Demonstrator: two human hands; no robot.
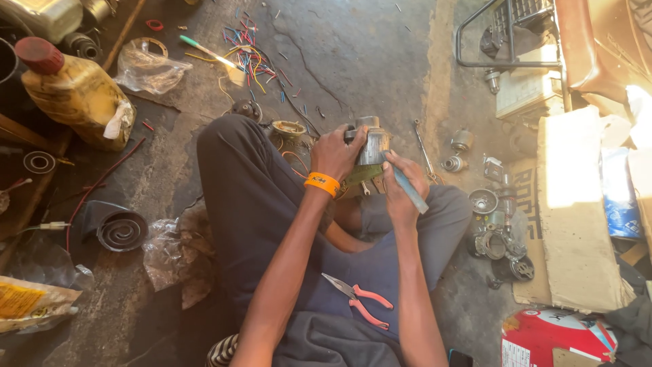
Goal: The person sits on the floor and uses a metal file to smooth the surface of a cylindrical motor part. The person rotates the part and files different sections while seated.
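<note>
Hands both busy over my lap: left hand (334, 151) w/ orange wristband clamped round metal motor housing (372, 144), right hand (399, 187) fisted on blue-handled tool (411, 190) against its right side. Red-handled pliers (360, 299) on my thigh, near; cut wire bits (248, 58) far on floor.

Dull grey metal motor housing (372, 144), matt blue plastic tool handle (411, 189), rough concrete floor (367, 54).
</note>
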